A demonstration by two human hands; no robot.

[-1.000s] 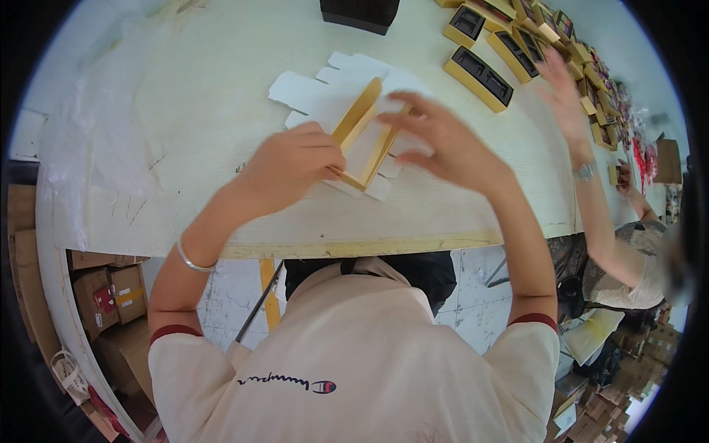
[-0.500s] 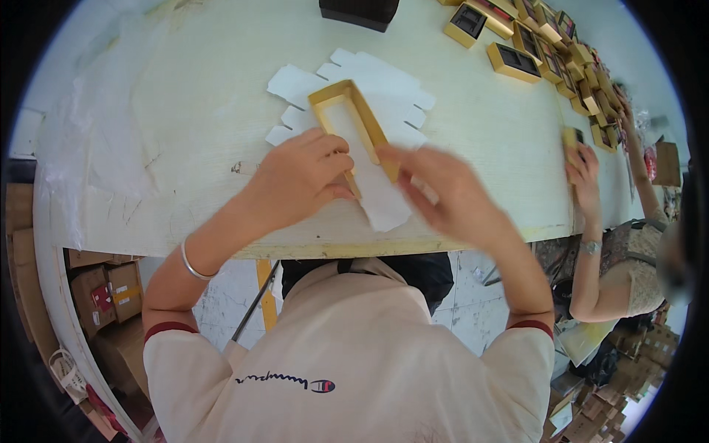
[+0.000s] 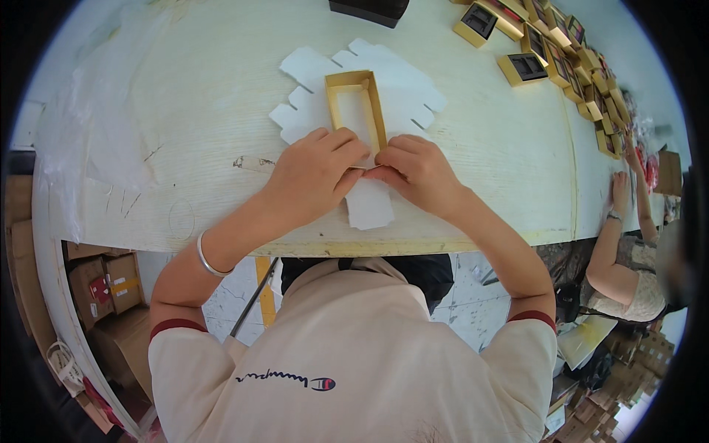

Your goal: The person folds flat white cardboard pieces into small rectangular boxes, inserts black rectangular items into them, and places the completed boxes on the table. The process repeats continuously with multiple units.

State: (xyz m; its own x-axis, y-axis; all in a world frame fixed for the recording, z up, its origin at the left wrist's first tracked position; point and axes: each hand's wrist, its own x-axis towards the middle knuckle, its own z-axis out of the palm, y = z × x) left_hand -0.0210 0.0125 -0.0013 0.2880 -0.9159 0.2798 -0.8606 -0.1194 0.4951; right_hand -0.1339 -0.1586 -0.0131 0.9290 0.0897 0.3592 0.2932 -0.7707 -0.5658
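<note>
A gold cardboard box frame (image 3: 378, 111) stands on the table with a white floor inside it. Its two long sides run away from me, and a short side closes the far end. At the near end my left hand (image 3: 314, 166) pinches the left wall's corner. My right hand (image 3: 421, 171) pinches the right corner, and the fingertips of both hands nearly meet. A white flap (image 3: 371, 205) sticks out toward me below the fingers. Flat white die-cut card blanks (image 3: 406, 77) with notched edges lie under and behind the frame. My fingers hide the near corners.
Finished-looking gold boxes with dark inserts (image 3: 523, 68) are heaped at the far right, where another person's arm (image 3: 615, 214) reaches in. A black box (image 3: 369, 10) stands at the far edge of view. Clear plastic sheeting (image 3: 103, 118) lies on the left. Cartons (image 3: 111, 288) sit below the table.
The gold frame has turned straighter, and its near ends have drawn together. My right hand has moved left to the near corner beside my left hand. The other person's hand has drawn away rightward.
</note>
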